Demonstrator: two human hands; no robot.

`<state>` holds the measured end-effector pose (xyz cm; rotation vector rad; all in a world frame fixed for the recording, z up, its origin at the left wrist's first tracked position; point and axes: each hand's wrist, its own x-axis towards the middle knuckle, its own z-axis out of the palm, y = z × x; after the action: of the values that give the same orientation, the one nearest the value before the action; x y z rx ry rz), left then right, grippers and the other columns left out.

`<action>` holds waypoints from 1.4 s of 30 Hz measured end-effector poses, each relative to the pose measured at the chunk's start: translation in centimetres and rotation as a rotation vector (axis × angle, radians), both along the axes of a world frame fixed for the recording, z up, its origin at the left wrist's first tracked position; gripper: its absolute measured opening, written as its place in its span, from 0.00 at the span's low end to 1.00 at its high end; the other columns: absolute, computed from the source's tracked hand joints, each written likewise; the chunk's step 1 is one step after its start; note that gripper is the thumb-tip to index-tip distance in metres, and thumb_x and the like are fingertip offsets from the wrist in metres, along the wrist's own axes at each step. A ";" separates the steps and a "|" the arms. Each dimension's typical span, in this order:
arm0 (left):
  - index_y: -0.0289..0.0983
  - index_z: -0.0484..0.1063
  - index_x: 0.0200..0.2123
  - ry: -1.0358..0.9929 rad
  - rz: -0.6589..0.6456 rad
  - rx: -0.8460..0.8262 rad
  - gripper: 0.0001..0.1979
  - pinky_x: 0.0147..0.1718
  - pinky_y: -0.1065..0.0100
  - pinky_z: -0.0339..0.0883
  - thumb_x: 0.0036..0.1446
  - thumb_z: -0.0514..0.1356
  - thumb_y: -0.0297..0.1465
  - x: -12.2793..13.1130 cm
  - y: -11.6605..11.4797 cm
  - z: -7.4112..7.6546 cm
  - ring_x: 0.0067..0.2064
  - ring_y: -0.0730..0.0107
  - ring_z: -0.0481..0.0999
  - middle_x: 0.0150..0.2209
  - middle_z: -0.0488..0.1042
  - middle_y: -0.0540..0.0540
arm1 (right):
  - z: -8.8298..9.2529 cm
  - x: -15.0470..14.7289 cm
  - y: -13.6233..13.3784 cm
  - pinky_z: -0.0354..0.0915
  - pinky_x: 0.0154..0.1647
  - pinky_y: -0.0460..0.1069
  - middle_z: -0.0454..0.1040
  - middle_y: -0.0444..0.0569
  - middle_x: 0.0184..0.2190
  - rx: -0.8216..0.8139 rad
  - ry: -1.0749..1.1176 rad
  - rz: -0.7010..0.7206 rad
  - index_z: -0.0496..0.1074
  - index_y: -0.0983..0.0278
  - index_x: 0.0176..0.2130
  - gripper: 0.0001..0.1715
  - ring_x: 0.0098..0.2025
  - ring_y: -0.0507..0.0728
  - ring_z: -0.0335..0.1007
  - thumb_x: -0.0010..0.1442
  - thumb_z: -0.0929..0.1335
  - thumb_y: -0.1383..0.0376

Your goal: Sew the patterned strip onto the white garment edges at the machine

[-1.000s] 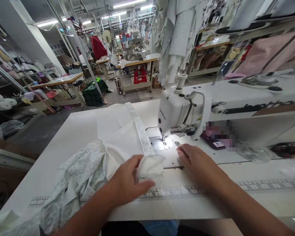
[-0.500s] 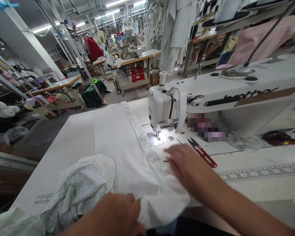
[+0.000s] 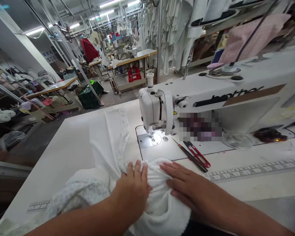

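Observation:
White cloth (image 3: 159, 196) with a pale patterned strip (image 3: 124, 126) lies gathered at the front of the sewing table. My left hand (image 3: 132, 188) rests on the gathers, fingers stretched out. From the other side, my right hand (image 3: 184, 183) lies with extended fingers against the same folds, so the cloth is bunched between both hands. Just beyond is the sewing machine's needle and presser foot (image 3: 152, 137), lit, with no cloth under it. Right of the hands lie red thread snips (image 3: 199, 154) and a thin pointed tool with a dark handle, like an awl (image 3: 193, 158).
A white sewing machine (image 3: 211, 95) spans the right side. Measuring tape markings (image 3: 255, 170) run along the table's front right. More patterned fabric (image 3: 83, 190) is heaped at the left. Other sewing tables (image 3: 135, 59) and hanging cloth stand behind.
Both hands have come together on the cloth, which is now bunched and drawn nearer me. The awl-like tool now lies beside the snips. My view has shifted slightly right.

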<state>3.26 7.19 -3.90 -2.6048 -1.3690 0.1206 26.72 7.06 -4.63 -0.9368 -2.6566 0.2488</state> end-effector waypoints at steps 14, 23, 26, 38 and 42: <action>0.30 0.65 0.59 -0.164 -0.324 0.079 0.26 0.54 0.50 0.60 0.67 0.49 0.43 1.1 1.9 0.2 0.55 0.52 0.70 0.60 0.67 0.35 | -2.4 -1.2 -2.1 0.63 0.52 0.58 0.72 0.55 0.55 0.268 0.015 -0.246 0.70 0.67 0.53 0.24 0.55 0.62 0.67 0.69 0.57 0.56; 0.30 0.63 0.60 -0.243 -0.281 -0.077 0.32 0.56 0.40 0.59 0.64 0.49 0.49 0.9 2.4 -0.7 0.62 0.44 0.63 0.61 0.64 0.29 | 3.0 -3.2 5.3 0.62 0.32 0.48 0.75 0.45 0.30 -0.508 0.164 -0.468 0.70 0.62 0.33 0.06 0.32 0.55 0.71 0.60 0.64 0.68; 0.32 0.63 0.59 -0.247 -0.265 -0.120 0.33 0.56 0.36 0.58 0.63 0.49 0.51 0.9 2.4 -0.5 0.63 0.43 0.63 0.61 0.64 0.28 | 2.9 -3.8 6.7 0.59 0.29 0.47 0.74 0.44 0.28 -0.551 0.135 -0.489 0.68 0.62 0.32 0.04 0.30 0.54 0.68 0.55 0.65 0.70; 0.37 0.61 0.61 -0.269 -0.246 -0.201 0.31 0.56 0.32 0.54 0.63 0.51 0.51 0.6 2.3 -0.5 0.65 0.43 0.57 0.63 0.60 0.27 | 2.8 -3.7 7.2 0.55 0.27 0.47 0.70 0.42 0.25 -0.526 0.106 -0.542 0.64 0.61 0.29 0.04 0.27 0.53 0.64 0.55 0.63 0.70; 0.37 0.60 0.61 -0.272 -0.246 -0.202 0.32 0.57 0.32 0.52 0.63 0.50 0.51 0.5 2.2 -0.5 0.66 0.43 0.57 0.64 0.59 0.27 | 3.1 -4.0 6.6 0.55 0.28 0.47 0.71 0.42 0.26 -0.512 0.091 -0.533 0.64 0.60 0.32 0.04 0.28 0.54 0.65 0.56 0.63 0.70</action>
<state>3.80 9.42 -4.43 -3.0271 -1.1495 -0.1448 22.77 13.63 -1.49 -1.6922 -2.1836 0.8345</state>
